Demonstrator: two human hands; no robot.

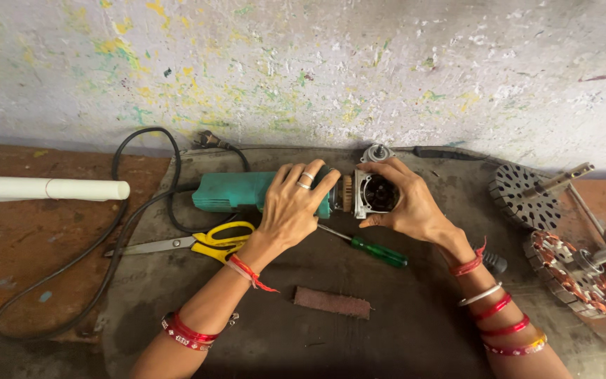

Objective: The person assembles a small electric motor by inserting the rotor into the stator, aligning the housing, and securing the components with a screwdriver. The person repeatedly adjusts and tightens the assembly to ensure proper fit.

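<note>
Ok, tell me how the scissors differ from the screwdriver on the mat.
The scissors have yellow handles; the screwdriver has a green one. The scissors lie left of the left hand, their blades pointing left; the screwdriver lies below the right hand, its shaft slanting up-left towards the left hand. Both lie flat on the dark mat, neither held.

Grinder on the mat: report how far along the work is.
Done: the grey gear head sits separated from the teal grinder body, a gap showing. In hand: left hand grips the body, right hand holds the head. Left: the two parts remain unjoined; the green screwdriver lies unused.
</note>
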